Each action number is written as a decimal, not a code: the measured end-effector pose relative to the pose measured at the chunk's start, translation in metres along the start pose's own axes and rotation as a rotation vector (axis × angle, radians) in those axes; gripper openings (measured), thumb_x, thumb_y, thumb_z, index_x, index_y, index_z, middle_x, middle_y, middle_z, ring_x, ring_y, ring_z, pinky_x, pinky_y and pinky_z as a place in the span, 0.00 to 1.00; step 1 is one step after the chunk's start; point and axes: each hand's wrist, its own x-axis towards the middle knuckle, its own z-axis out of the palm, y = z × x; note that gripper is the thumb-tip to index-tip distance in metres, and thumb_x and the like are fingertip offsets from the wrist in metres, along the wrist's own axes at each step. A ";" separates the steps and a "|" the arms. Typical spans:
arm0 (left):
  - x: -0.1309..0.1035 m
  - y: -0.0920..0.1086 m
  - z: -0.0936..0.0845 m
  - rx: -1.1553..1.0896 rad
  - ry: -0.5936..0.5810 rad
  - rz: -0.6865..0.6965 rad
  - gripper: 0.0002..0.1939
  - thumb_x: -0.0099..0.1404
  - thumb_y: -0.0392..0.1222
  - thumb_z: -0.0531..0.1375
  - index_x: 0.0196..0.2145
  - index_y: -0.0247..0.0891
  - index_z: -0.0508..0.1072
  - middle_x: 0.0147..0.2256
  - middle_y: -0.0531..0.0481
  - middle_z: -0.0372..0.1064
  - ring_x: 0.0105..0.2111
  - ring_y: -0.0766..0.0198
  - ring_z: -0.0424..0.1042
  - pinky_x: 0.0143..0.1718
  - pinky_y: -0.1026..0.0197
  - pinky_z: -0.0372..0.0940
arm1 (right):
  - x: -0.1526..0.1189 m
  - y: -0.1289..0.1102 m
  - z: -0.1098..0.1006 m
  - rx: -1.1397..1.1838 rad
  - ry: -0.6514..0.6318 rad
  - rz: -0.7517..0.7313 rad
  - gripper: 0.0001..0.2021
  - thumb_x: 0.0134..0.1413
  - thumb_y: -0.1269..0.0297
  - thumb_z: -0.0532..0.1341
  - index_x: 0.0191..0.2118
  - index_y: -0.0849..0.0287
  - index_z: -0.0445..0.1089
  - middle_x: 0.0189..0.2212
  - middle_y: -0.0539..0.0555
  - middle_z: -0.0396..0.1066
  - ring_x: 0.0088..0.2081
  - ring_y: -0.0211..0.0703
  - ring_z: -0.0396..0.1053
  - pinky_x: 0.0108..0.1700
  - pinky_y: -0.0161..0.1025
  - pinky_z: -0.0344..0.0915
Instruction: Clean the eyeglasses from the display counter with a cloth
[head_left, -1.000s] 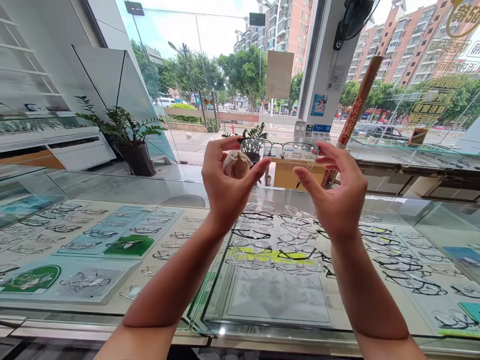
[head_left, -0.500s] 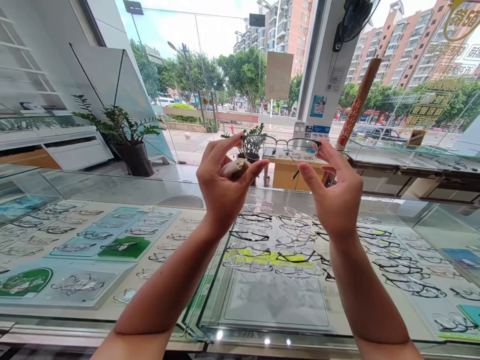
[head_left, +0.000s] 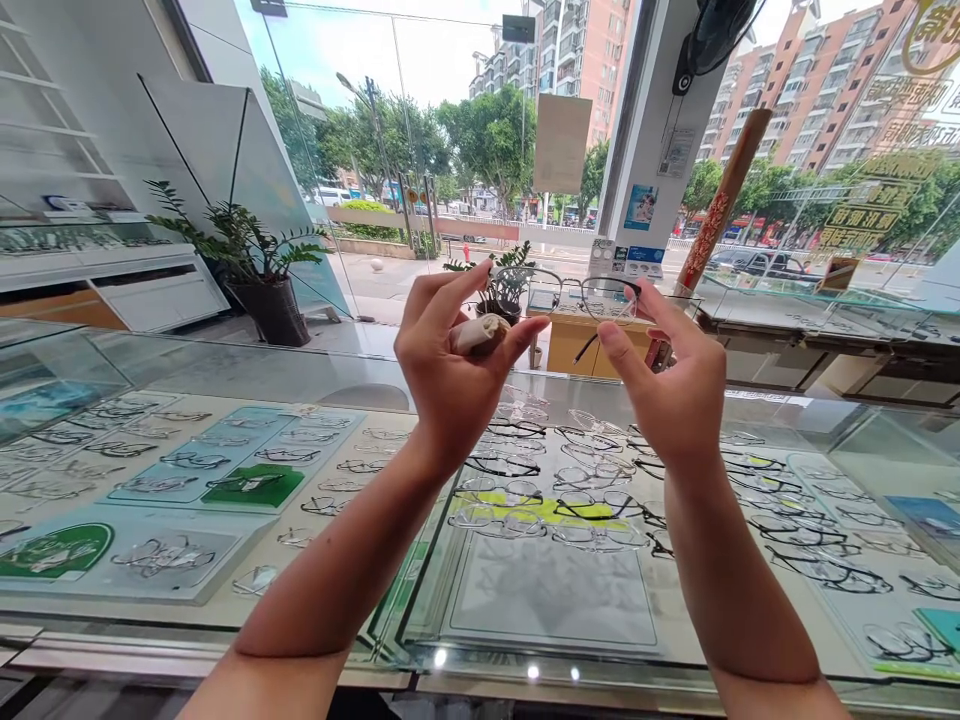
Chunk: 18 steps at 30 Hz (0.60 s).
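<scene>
Left hand holds eyeglasses and curls round cloth. Right hand pinches their other end. Loose fingers could drop them.

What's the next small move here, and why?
I'd probably bring the pale, cloth-like bundle in the left hand up to the nearest lens, with the right hand steadying the frame. The glasses are held up between both hands, and the bundle sits just below the lens on the left hand's side. I can't tell whether the lenses are smudged.
</scene>
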 end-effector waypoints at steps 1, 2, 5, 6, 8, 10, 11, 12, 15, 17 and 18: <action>0.000 0.001 0.000 0.012 0.002 0.003 0.31 0.64 0.63 0.75 0.59 0.48 0.81 0.49 0.45 0.77 0.40 0.59 0.75 0.36 0.55 0.74 | 0.000 0.001 0.000 -0.004 0.002 -0.006 0.29 0.65 0.47 0.72 0.67 0.52 0.77 0.62 0.64 0.81 0.62 0.64 0.79 0.64 0.71 0.74; 0.000 0.001 0.000 0.021 0.005 0.007 0.31 0.64 0.64 0.75 0.59 0.47 0.81 0.49 0.45 0.77 0.40 0.58 0.76 0.36 0.55 0.74 | 0.000 0.001 0.000 -0.009 0.004 -0.013 0.29 0.64 0.47 0.72 0.67 0.52 0.77 0.62 0.63 0.81 0.61 0.64 0.80 0.63 0.70 0.75; 0.000 0.003 0.000 0.033 0.008 0.018 0.32 0.63 0.64 0.75 0.59 0.47 0.81 0.49 0.45 0.77 0.42 0.57 0.76 0.37 0.55 0.74 | 0.000 0.002 0.001 -0.013 0.005 -0.018 0.30 0.64 0.47 0.72 0.66 0.53 0.77 0.61 0.64 0.82 0.60 0.63 0.81 0.63 0.69 0.75; 0.000 0.004 0.000 0.034 0.008 0.020 0.32 0.63 0.64 0.76 0.59 0.47 0.81 0.49 0.45 0.76 0.42 0.57 0.76 0.36 0.55 0.74 | 0.000 0.002 0.001 -0.009 0.005 -0.012 0.30 0.64 0.47 0.72 0.66 0.53 0.77 0.61 0.64 0.82 0.60 0.63 0.81 0.63 0.69 0.75; 0.001 0.005 -0.001 0.035 0.004 0.015 0.31 0.64 0.63 0.75 0.58 0.46 0.81 0.49 0.45 0.77 0.42 0.57 0.76 0.36 0.56 0.74 | 0.000 0.001 0.002 -0.002 0.006 0.000 0.29 0.64 0.47 0.72 0.66 0.54 0.77 0.61 0.64 0.82 0.60 0.63 0.80 0.64 0.69 0.74; 0.001 0.006 -0.001 0.029 0.000 0.003 0.30 0.64 0.63 0.75 0.58 0.46 0.81 0.49 0.45 0.77 0.39 0.59 0.75 0.35 0.56 0.73 | 0.000 0.000 0.002 -0.001 0.011 -0.001 0.29 0.65 0.47 0.71 0.65 0.54 0.78 0.61 0.64 0.82 0.60 0.63 0.80 0.64 0.69 0.74; 0.001 0.006 -0.001 0.023 0.000 -0.001 0.30 0.64 0.62 0.75 0.58 0.47 0.81 0.49 0.46 0.77 0.37 0.60 0.75 0.35 0.56 0.73 | 0.000 -0.001 0.002 -0.002 0.014 -0.006 0.28 0.65 0.47 0.71 0.65 0.54 0.78 0.60 0.64 0.82 0.60 0.63 0.80 0.64 0.69 0.74; 0.001 0.006 -0.002 0.016 -0.003 -0.005 0.29 0.65 0.61 0.76 0.58 0.47 0.81 0.49 0.46 0.77 0.37 0.61 0.74 0.35 0.56 0.73 | 0.000 -0.001 0.001 -0.005 0.017 -0.011 0.28 0.65 0.47 0.71 0.65 0.53 0.78 0.60 0.64 0.82 0.60 0.63 0.81 0.64 0.69 0.74; 0.001 0.005 -0.001 0.010 -0.012 -0.004 0.28 0.66 0.60 0.75 0.59 0.48 0.81 0.49 0.47 0.77 0.37 0.62 0.74 0.35 0.57 0.73 | 0.000 -0.002 0.000 -0.013 0.027 -0.020 0.27 0.65 0.48 0.70 0.65 0.53 0.78 0.59 0.63 0.83 0.58 0.62 0.81 0.63 0.69 0.74; 0.000 0.004 -0.001 0.019 -0.020 -0.002 0.28 0.66 0.60 0.75 0.59 0.49 0.80 0.49 0.47 0.77 0.37 0.62 0.74 0.35 0.57 0.73 | 0.000 -0.003 0.000 -0.017 0.034 -0.024 0.26 0.65 0.49 0.70 0.64 0.53 0.78 0.59 0.63 0.83 0.58 0.62 0.81 0.63 0.68 0.74; 0.000 0.004 -0.001 0.021 -0.021 -0.002 0.28 0.66 0.61 0.75 0.59 0.49 0.80 0.50 0.47 0.78 0.37 0.62 0.74 0.35 0.56 0.73 | 0.001 -0.003 0.000 -0.018 0.037 -0.026 0.26 0.65 0.49 0.70 0.64 0.53 0.78 0.59 0.63 0.83 0.58 0.61 0.81 0.63 0.68 0.74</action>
